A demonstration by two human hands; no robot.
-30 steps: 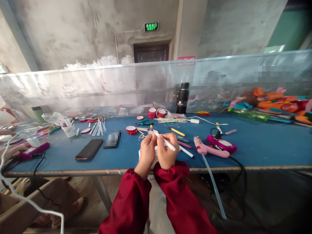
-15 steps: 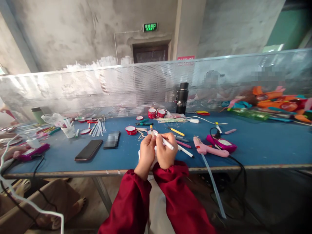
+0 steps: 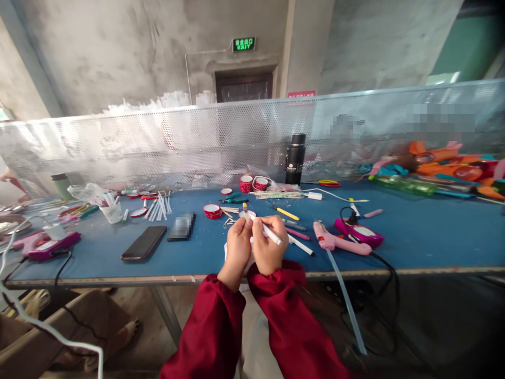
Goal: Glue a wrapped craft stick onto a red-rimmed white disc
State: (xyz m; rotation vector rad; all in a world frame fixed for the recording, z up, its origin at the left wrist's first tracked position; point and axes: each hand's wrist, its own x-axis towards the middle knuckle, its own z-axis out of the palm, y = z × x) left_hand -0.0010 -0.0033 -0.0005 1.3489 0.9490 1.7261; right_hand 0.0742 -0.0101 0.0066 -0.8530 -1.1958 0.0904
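Both of my hands are held close together above the front of the blue table. My left hand (image 3: 238,246) pinches a small thin stick (image 3: 245,208) with a yellow end that points up. In my right hand (image 3: 269,247) is a white marker (image 3: 272,235), its back end sticking out to the right. The marker's tip is hidden between my fingers, near the small stick. Behind my hands lies a round white disc (image 3: 248,214), partly covered. To the right are a white pen with a black end (image 3: 302,245) and a pink pen (image 3: 298,233).
A pink glue gun (image 3: 335,242) rests on the right, beside a purple glue-gun stand (image 3: 361,233). A black phone (image 3: 143,243) lies left of my hands. Stacked red-and-white rounds (image 3: 212,211), pliers (image 3: 233,200) and a black flask (image 3: 295,159) stand further back.
My hands and the marker show almost no movement. At the far left, another person's hand has drawn away from a pink glue gun, which now shows on its purple stand.
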